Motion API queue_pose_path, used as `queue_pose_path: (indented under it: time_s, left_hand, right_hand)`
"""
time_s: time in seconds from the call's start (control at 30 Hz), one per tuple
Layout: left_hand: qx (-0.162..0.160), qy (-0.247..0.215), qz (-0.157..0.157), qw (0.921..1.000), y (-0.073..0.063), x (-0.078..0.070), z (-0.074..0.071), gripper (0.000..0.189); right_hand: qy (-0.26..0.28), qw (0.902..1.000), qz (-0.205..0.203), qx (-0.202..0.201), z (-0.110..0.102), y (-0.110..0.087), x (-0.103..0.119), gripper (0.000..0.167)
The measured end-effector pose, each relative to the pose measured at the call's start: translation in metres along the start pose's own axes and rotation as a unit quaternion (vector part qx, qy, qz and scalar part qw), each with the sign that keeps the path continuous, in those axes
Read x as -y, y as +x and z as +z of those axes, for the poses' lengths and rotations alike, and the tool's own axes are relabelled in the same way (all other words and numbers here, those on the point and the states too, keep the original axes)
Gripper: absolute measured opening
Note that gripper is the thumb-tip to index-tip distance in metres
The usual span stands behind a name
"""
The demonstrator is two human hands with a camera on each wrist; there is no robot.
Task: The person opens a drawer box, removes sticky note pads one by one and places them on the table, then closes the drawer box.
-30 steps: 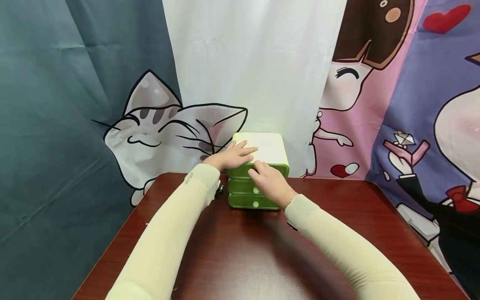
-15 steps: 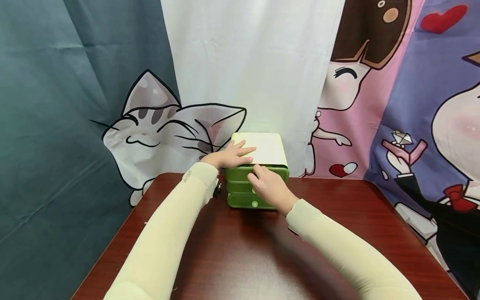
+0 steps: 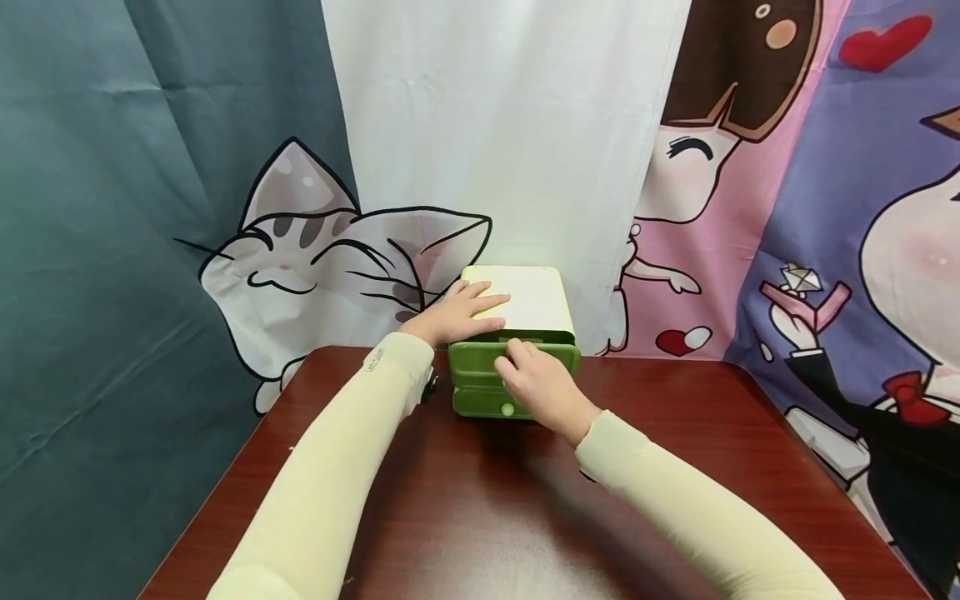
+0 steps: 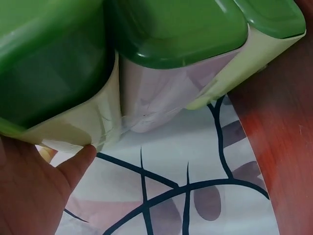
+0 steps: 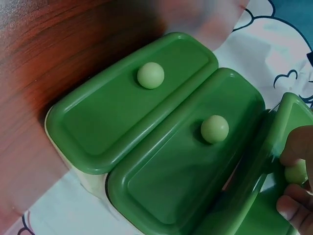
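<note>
A small chest of drawers (image 3: 531,293) with a white top and green drawer fronts stands at the back of the table. My left hand (image 3: 454,315) rests on its top with fingers spread; in the left wrist view, the thumb (image 4: 78,169) lies against the side. With curled fingers my right hand (image 3: 546,385) pinches the round knob (image 5: 295,172) of the top drawer (image 3: 471,357). That drawer is pulled partly out, leaving a gap under the white top. The middle drawer (image 5: 166,191) and bottom drawer (image 5: 107,112) are closed, each with a pale green knob.
The dark red wooden table (image 3: 480,517) reaches forward from the chest. Directly behind it hangs a curtain (image 3: 510,125) printed with a cat and cartoon figures. A small dark object (image 3: 430,385) shows by the left wrist.
The top drawer has come forward out of the chest, with my right hand moving toward me and slightly down on its knob. My left hand has stayed on the top.
</note>
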State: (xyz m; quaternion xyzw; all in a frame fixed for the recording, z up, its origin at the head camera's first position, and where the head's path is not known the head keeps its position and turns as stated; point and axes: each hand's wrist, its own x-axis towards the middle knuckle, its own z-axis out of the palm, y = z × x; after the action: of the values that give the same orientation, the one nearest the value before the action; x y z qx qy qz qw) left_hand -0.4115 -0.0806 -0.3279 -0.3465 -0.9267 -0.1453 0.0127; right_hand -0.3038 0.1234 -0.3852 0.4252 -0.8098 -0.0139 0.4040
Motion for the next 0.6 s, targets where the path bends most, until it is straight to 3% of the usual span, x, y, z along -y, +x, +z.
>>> queue_pose_path:
  time_s: [0.23,0.6]
  left_hand:
    - [0.0,-0.007,-0.002,1.0,0.0,0.001,0.004,0.07]
    - [-0.005,-0.019,-0.013,0.9997,-0.001,0.001,0.008,0.07]
  right_hand:
    - [0.005,1.0,-0.005,0.007,-0.007,-0.005,0.01,0.018]
    - [-0.022,0.9994,-0.017,-0.022,-0.011,-0.013,0.021,0.023]
